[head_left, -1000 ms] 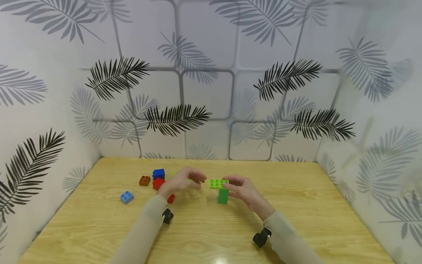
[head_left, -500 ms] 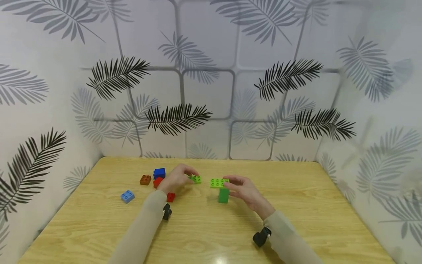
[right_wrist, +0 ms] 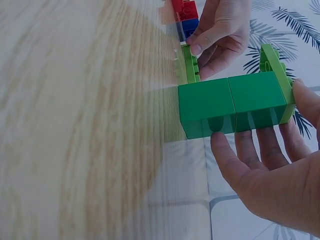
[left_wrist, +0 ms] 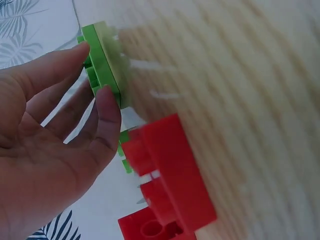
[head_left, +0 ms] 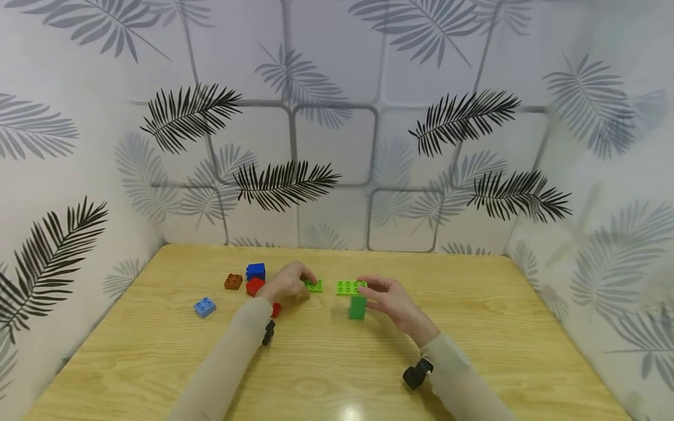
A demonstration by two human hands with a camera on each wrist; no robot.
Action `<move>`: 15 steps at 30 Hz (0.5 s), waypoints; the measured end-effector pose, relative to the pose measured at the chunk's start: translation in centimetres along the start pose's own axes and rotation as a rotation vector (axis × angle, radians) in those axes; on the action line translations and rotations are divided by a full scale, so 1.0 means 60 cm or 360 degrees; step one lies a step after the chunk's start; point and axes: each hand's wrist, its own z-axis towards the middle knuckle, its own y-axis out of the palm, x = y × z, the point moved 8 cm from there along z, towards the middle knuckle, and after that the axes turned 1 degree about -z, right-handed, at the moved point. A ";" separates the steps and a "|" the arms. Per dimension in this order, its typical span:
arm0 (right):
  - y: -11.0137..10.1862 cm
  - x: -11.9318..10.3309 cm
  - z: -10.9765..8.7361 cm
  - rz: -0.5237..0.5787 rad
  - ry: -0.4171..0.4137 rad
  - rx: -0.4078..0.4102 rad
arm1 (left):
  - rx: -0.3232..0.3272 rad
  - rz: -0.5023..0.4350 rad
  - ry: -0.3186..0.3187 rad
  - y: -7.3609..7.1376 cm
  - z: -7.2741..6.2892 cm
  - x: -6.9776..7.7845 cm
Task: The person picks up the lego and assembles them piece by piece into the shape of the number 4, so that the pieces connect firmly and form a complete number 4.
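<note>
My left hand (head_left: 286, 282) pinches a flat light green brick (head_left: 316, 286) lying on the table, its thumb and finger against the sides in the left wrist view. My right hand (head_left: 392, 304) holds an upright stack of two dark green bricks (right_wrist: 232, 105), with a light green studded plate (head_left: 348, 287) on top that overhangs to the left. In the right wrist view its fingertips (right_wrist: 218, 140) lie along the dark green bricks and its thumb is at the plate. The stack appears to stand on the table.
Left of my left hand lie red bricks (head_left: 255, 286), a dark blue brick (head_left: 255, 271), a brown brick (head_left: 233, 281) and a light blue brick (head_left: 205, 307). Another red brick (left_wrist: 185, 172) is close under the left hand. Patterned walls border the wooden table (head_left: 337, 362).
My left hand has moved left and down onto the flat light green brick and now pinches it. The right hand and its stack have stayed put. The head view has tilted slightly.
</note>
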 end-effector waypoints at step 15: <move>-0.003 -0.002 -0.001 -0.0005 -0.0003 -0.0006 | -0.0065 0.0190 0.0129 0.007 0.006 0.004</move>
